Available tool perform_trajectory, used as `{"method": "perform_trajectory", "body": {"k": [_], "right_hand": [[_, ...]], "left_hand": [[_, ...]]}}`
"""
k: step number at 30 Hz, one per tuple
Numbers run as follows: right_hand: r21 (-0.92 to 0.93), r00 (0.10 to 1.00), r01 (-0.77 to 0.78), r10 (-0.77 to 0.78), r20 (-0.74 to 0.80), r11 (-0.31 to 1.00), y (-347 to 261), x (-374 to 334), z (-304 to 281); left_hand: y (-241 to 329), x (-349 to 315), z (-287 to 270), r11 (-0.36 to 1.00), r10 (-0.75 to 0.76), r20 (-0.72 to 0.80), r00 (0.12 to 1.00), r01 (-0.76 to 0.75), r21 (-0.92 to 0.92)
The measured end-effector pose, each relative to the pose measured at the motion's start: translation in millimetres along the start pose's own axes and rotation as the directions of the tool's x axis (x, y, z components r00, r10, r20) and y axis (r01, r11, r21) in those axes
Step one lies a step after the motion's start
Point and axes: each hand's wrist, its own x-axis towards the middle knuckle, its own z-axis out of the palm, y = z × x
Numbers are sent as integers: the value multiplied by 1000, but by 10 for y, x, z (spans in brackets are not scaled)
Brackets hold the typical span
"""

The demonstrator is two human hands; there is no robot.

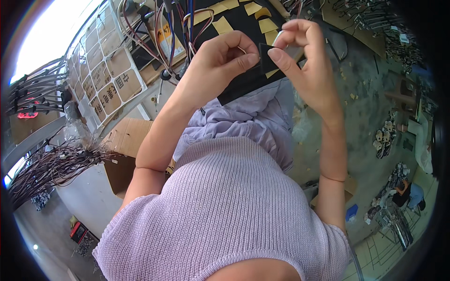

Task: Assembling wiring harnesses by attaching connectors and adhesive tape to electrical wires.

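In front of my chest, both hands are raised over a black sheet (234, 93) with yellow paper-like pieces (222, 25) on it. My right hand (307, 63) pinches a small black flat piece (267, 60) between thumb and fingers. A white sliver (277, 37) shows by its fingertips. Close on the left of the piece is my left hand (222, 61), its thumb and forefinger pressed together; whatever lies between them, if anything, is hidden. A gap shows between its fingertips and the black piece.
Bundled wires (171, 37) hang at the far left of the sheet, beside a white wire rack (101, 75) backed with cardboard. A dark cable bunch (51, 164) and an open cardboard box (124, 140) are at my left. Another person (412, 195) sits far right.
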Motion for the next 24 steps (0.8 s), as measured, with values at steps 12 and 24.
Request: {"method": "perform_trajectory", "body": {"k": [12, 24], "right_hand": [[576, 984, -147, 61, 166, 804, 87, -31, -52], [494, 986, -137, 70, 153, 859, -26, -69, -55]], "left_hand": [[-52, -124, 245, 951, 306, -105, 946, -298, 81], [67, -166, 271, 982, 176, -253, 951, -154, 106]]}}
